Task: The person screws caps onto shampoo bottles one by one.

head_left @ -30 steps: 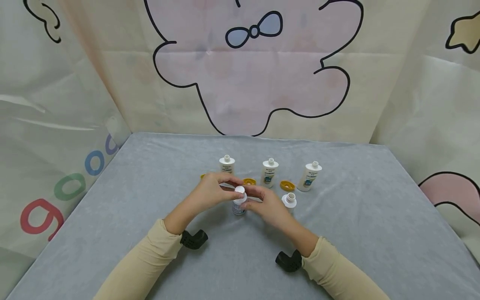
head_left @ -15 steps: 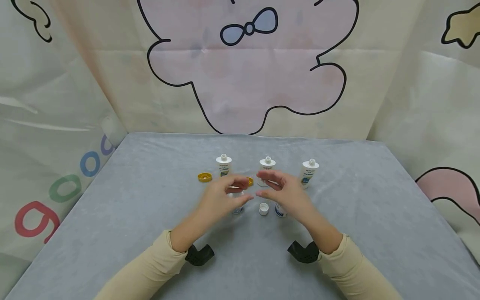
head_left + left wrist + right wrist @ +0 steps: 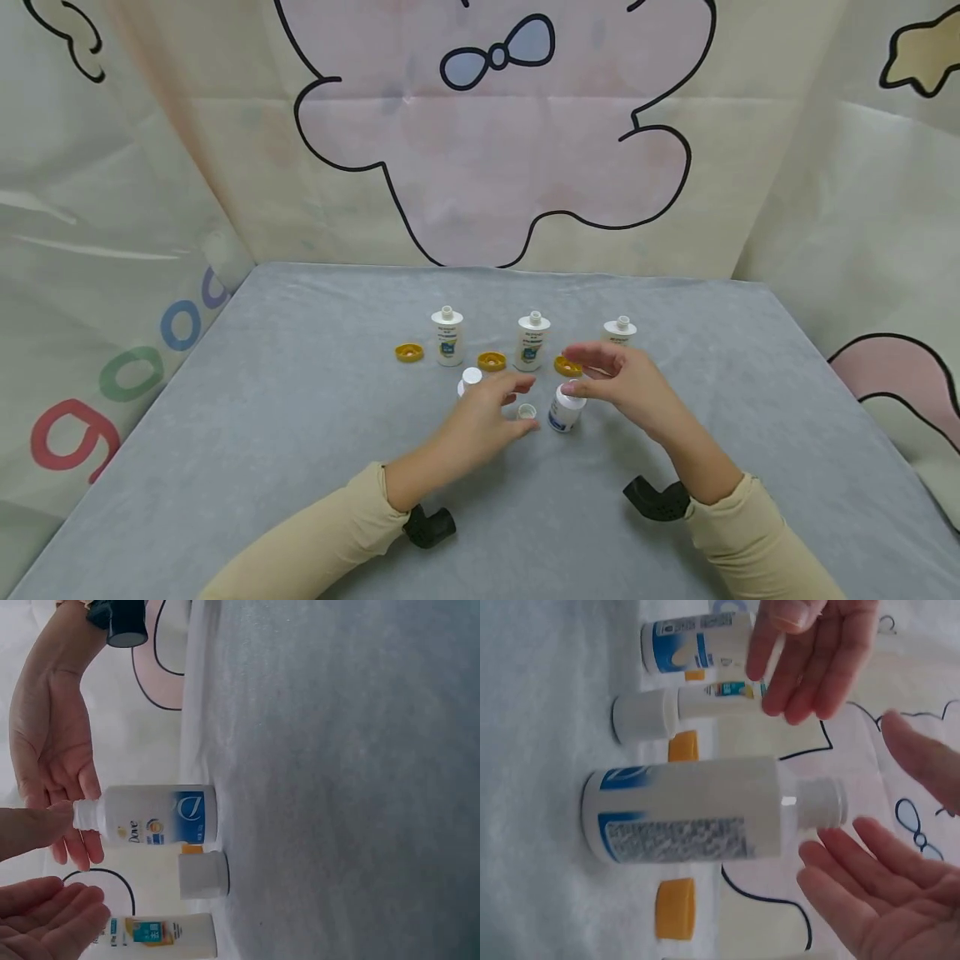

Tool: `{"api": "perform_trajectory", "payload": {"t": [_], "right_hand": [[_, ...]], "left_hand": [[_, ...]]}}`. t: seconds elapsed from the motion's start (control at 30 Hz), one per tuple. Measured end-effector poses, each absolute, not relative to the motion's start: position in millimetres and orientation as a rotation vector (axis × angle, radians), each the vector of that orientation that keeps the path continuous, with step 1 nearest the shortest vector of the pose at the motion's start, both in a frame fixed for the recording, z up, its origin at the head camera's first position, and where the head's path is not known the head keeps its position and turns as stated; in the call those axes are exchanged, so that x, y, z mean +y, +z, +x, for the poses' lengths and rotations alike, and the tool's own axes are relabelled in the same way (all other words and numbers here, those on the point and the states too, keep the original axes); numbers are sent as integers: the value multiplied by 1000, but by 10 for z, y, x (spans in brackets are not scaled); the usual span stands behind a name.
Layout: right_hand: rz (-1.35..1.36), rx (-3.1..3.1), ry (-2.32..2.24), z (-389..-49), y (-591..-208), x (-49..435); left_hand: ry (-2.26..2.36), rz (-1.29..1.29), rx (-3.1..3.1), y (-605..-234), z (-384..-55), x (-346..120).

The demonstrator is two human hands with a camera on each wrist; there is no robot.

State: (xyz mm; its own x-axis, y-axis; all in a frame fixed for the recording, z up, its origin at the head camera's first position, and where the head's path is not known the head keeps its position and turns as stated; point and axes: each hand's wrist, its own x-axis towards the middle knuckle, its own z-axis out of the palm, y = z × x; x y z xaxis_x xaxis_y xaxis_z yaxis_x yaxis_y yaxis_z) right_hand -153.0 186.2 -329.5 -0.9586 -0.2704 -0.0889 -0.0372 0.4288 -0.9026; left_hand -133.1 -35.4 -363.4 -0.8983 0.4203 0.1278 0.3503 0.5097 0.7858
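Observation:
My left hand (image 3: 480,425) is held with relaxed fingers and parted thumb beside a loose white screw cap (image 3: 527,412), which stands on the cloth. My right hand (image 3: 630,392), fingers loosely spread, is around the neck level of an uncapped white Dove bottle (image 3: 566,410). In the right wrist view that bottle (image 3: 690,810) stands upright, its bare threaded neck between right thumb and fingers, without a grip. A second small Dove bottle (image 3: 470,379), with its white cap on, is partly hidden behind my left hand; its blue label shows in the right wrist view.
Behind stand three taller white bottles without caps: left (image 3: 447,337), middle (image 3: 532,342) and right (image 3: 619,330), the last partly covered by my right hand. Orange caps lie near them at left (image 3: 409,353), middle (image 3: 491,362) and right (image 3: 567,367). Grey cloth (image 3: 300,400) covers the table.
Both hands have left the left Dove bottle, its cap staying on. The right hand has moved right to the uncapped bottle, the left hand right to the loose cap.

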Motion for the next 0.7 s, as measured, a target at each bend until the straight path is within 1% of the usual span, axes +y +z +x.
{"api": "perform_trajectory", "payload": {"t": [0.13,0.37,0.7], "right_hand": [[-310,2359,-1547,-1588,-3387,1950],[-382,2245,-1482,-1664,-3519,2047],[-396,2139,-1466,-1742,-3637,2117]], "left_hand": [[1225,661,2730,-3672,-1390,-264],[1126,584,2750,-3759,-1473,-136],[1050,504,2719,-3863,-1512,-90]]}}
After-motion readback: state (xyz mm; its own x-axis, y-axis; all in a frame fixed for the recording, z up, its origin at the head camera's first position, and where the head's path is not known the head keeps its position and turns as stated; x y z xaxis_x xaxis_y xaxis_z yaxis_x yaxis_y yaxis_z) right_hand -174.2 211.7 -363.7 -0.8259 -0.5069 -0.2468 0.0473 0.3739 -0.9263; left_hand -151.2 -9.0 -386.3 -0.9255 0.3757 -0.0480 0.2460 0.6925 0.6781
